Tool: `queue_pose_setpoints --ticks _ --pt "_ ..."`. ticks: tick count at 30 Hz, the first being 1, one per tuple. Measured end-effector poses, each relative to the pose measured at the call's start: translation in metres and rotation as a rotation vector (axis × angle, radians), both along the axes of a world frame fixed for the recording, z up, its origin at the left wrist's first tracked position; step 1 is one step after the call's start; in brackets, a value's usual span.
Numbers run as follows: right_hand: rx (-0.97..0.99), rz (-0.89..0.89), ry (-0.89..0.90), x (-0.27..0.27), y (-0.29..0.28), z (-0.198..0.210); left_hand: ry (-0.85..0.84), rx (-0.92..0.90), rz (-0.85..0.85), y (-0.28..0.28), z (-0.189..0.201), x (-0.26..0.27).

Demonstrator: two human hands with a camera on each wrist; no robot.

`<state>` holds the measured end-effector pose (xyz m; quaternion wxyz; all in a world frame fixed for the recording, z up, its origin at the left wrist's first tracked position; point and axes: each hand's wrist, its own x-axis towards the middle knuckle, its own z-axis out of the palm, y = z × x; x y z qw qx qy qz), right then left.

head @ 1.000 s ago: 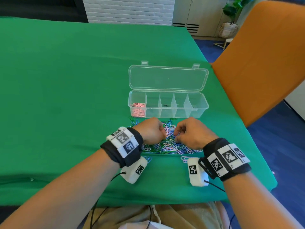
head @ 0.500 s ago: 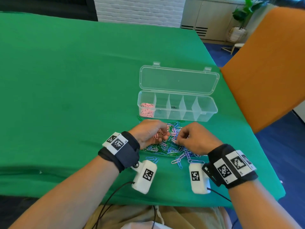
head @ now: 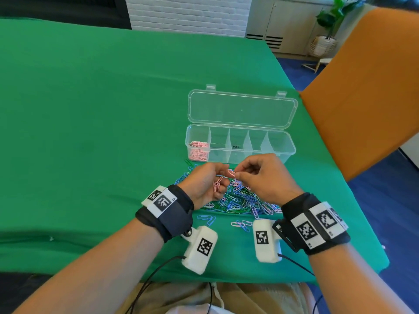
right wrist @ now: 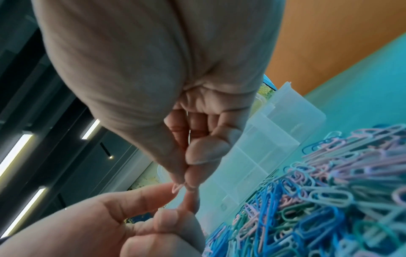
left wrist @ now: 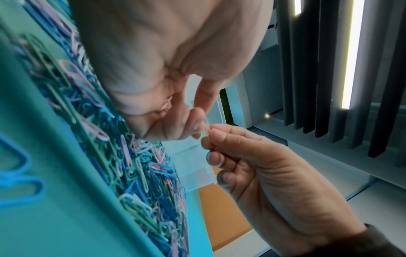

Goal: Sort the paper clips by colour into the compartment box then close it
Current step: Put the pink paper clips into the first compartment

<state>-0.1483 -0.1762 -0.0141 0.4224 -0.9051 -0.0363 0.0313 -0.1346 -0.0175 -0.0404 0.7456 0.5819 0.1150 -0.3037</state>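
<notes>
A pile of mixed paper clips [head: 240,200], blue, green, pink and pale, lies on the green cloth in front of the clear compartment box [head: 281,152]. The box's lid [head: 242,109] lies open behind it. Pink clips [head: 198,150] fill its leftmost compartment; the other compartments look bare. Just above the pile, my left hand [head: 226,172] holds a small bunch of pink clips [head: 217,184] in curled fingers. My right hand [head: 235,175] pinches one pink clip [head: 231,172] between thumb and forefinger, its tip at the left fingertips. The same clip [left wrist: 206,128] shows between both hands in the left wrist view.
A few stray blue and pink clips [head: 240,224] lie on the cloth near the table's front edge. An orange chair back [head: 362,91] stands close to the right of the box. Green cloth [head: 90,109] stretches wide to the left and behind.
Both hands have lifted off the pile. The left hand has turned to show pink clips in its grip, and the right hand has brought one pink clip up to the left fingertips.
</notes>
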Motion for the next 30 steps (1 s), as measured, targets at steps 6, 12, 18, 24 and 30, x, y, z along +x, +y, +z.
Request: queue_pose_setpoints --ticks 6,12,18,24,30 --pt "0.14 -0.055 0.081 -0.001 0.002 0.001 -0.108 0.025 0.019 -0.003 -0.001 0.0" --pt "-0.3 0.336 0.257 -0.014 0.001 0.005 0.0 -0.032 0.102 0.0 -0.006 0.003" --pt "-0.645 0.426 0.269 -0.027 0.01 -0.006 0.052 -0.093 0.047 0.002 -0.004 0.001" --pt "-0.674 0.444 0.224 -0.033 0.013 -0.008 0.057 -0.043 -0.008 0.005 -0.007 0.002" --pt "-0.623 0.43 0.217 -0.028 0.008 -0.006 0.026 -0.022 -0.048 0.014 -0.004 0.003"
